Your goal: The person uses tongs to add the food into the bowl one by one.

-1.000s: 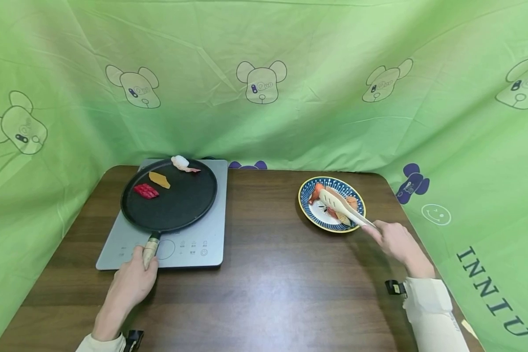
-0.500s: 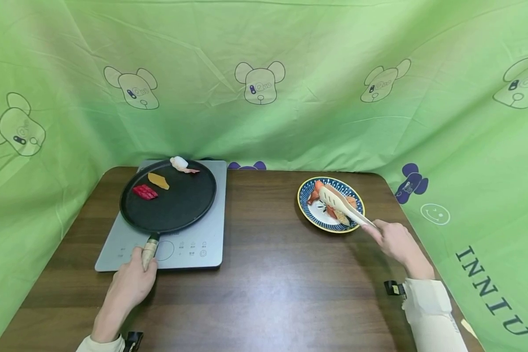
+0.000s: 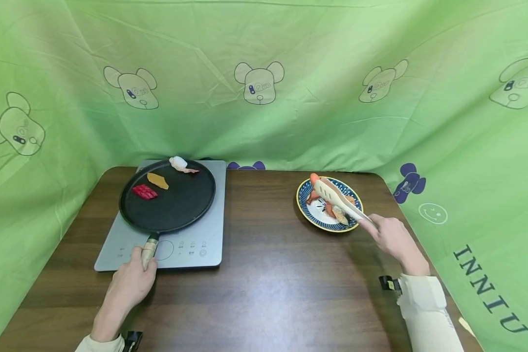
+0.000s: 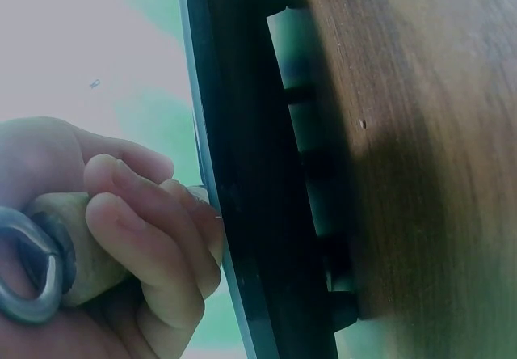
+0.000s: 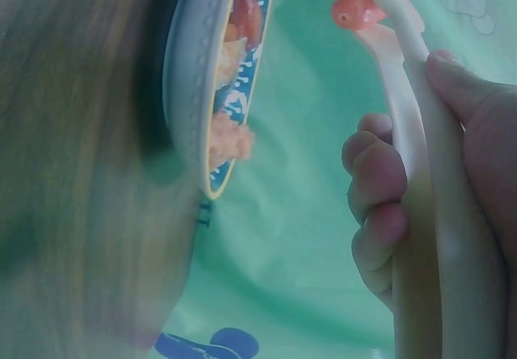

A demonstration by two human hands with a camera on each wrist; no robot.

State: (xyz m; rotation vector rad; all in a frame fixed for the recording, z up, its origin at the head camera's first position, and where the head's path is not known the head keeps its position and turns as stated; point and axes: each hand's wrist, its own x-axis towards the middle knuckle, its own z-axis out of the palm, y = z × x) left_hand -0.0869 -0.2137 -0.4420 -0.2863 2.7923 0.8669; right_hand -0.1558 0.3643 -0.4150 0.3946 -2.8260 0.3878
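Note:
My left hand (image 3: 131, 283) grips the wooden handle (image 3: 149, 250) of a flat black frying pan (image 3: 180, 210); in the left wrist view its fingers (image 4: 153, 254) curl round the handle, which ends in a metal ring (image 4: 36, 270). On the pan lie a red piece (image 3: 144, 191), a yellow piece (image 3: 158, 181) and, at the far rim, a white-and-pink shrimp-like piece (image 3: 182, 165). My right hand (image 3: 396, 242) holds cream-coloured tongs (image 3: 336, 197). Their tips pinch an orange-red piece (image 5: 355, 10), held above a blue patterned plate (image 3: 310, 218) with several food pieces.
The pan sits on a silver induction cooktop (image 3: 202, 259) at the left of the wooden table (image 3: 264, 274). Green printed cloth (image 3: 264, 127) hangs close behind the table and along both sides.
The right hand has lifted the tongs slightly up and to the left, raising the orange-red piece off the plate. The left hand stays on the pan handle.

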